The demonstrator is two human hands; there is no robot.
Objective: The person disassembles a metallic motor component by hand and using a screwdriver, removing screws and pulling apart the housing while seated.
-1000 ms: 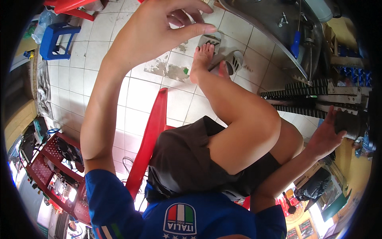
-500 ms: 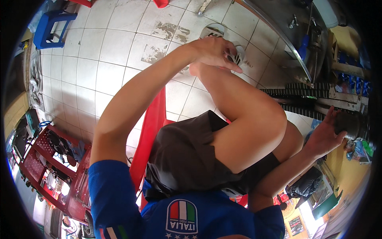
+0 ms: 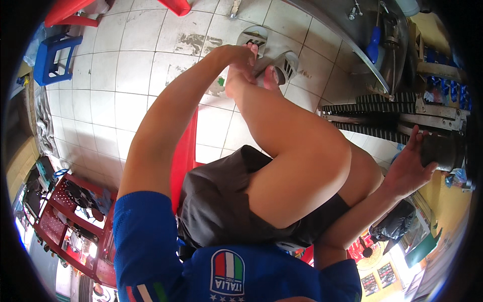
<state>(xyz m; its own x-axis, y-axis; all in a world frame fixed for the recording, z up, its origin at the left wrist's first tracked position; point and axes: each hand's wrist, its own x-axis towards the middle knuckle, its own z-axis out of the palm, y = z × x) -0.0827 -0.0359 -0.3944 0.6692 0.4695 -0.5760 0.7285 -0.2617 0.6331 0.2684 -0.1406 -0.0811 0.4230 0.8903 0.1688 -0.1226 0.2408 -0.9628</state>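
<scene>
My left hand reaches down to one bare foot and lies on its instep; its fingers are mostly hidden. Beside the toes is a pale slipper with a dark striped strap. My other foot is at a matching slipper. Out to the right, my right hand has its fingers and thumb spread, touching or close against a dark cylindrical part on a metal frame.
Striped dark rails run toward the metal frame at right. A metal-edged bench holds a blue-handled screwdriver. A blue stool stands far left, a dark red perforated rack nearer. Red plastic shows under my thigh.
My left hand has come from in front of the slipper back onto my foot. The whole view has shifted a little. My right hand stays at the dark cylinder.
</scene>
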